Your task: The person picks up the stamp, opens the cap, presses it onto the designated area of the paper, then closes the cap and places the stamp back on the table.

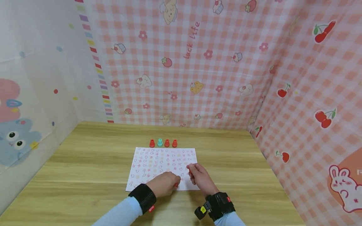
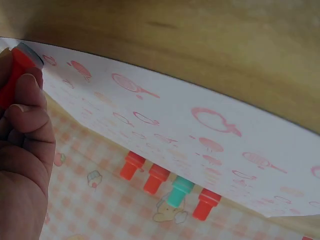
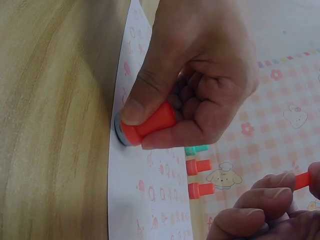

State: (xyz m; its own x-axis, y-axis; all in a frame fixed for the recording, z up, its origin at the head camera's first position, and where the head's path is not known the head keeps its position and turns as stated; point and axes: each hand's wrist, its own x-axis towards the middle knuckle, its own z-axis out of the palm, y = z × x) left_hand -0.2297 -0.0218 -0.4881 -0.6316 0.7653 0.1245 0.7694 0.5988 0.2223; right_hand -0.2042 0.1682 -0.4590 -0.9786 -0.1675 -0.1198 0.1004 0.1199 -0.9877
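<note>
While bearing down on the white paper sheet printed with pale red marks (image 1: 147, 157), grips a short red plastic stamp with a grey base (image 3: 145, 127) in the left hand (image 1: 164, 184), with thumb and curled fingers wrapped round its barrel. Sets the grey face against the sheet just inside its near edge, a little right of the middle. Holds the long axis close to upright on the paper, leaning slightly, face end down and handle end hidden in the palm.

Pinches a second red stamp (image 3: 301, 180) in the curled fingers of the right hand (image 1: 200, 176), just beside the left hand, over the sheet's near right part. Shows only a short red stretch of it, so cannot tell which way its face points or how its axis lies.

Counted: one sheet, lying flat on the light wooden table (image 1: 85, 163). Two stamps in hand, both red. Four more small stamps in a straight row on the table just beyond the sheet's far edge: three red ones (image 1: 152, 143) and one teal stamp (image 1: 160, 142), second from the left in the head view. All four upright, wide base down, near one another, well apart from both hands. Six stamps in all, five of them red
</note>
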